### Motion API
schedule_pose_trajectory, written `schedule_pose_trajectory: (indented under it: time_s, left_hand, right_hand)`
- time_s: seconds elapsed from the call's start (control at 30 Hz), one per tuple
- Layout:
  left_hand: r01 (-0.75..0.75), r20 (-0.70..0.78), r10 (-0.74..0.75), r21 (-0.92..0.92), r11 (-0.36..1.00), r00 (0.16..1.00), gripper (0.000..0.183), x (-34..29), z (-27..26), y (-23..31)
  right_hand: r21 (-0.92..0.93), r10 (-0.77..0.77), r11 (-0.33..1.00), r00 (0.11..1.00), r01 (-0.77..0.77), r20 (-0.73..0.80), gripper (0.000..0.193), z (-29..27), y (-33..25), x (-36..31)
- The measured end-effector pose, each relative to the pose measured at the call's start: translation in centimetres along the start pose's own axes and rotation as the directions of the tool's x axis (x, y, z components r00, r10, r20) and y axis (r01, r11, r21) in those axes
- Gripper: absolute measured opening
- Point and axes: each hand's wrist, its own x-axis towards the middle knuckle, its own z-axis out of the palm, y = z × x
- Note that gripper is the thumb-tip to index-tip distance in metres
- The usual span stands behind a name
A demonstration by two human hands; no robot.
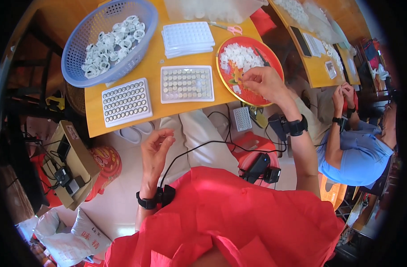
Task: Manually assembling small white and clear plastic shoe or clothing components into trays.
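My right hand (pixel 266 83) is over the round red tray (pixel 274 66) with its gold rim. Its thumb and fingertips are pinched together, and whatever they may hold is too small to make out. On that tray lies a heap of small white plastic pieces (pixel 242 57). My left hand (pixel 156 151) hovers above my lap, fingers loosely curled and thumb slightly apart, with nothing visible in it. Nearest to it on the table are a white tray of round whitish pieces (pixel 185 84) and a white rack (pixel 127 102) with rows of dark-centred round pieces.
A blue basket (pixel 72 55) holds white ring-shaped parts. Behind the trays are stacked white trays (pixel 188 38), pink-handled scissors (pixel 234 30) and a translucent bin (pixel 208 9). A black cable (pixel 212 142) crosses my lap. At right, a co-worker in blue (pixel 357 155) sits near another table.
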Motion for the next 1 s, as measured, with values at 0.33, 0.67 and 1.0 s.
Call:
schedule_pose_trajectory:
  time_s: [0.33,0.67,1.0]
  left_hand:
    - [0.031,-0.025,-0.029,0.083,0.996,0.999,0.020,-0.6,0.2,0.6]
    - [0.065,0.028,-0.070,0.127,0.990,0.997,0.024,-0.8,1.1,-0.1]
    - [0.094,0.095,-0.112,0.176,0.980,0.989,0.024,-0.3,2.3,-0.5]
  right_hand:
    - [-0.140,-0.030,0.990,0.999,0.028,-0.017,0.018,-1.4,0.1,0.1]
    - [-0.536,-0.190,0.836,0.978,0.118,-0.081,0.031,-0.6,2.9,1.5]
    - [-0.471,-0.333,0.835,0.943,0.283,-0.024,0.024,-0.1,3.7,-0.1]
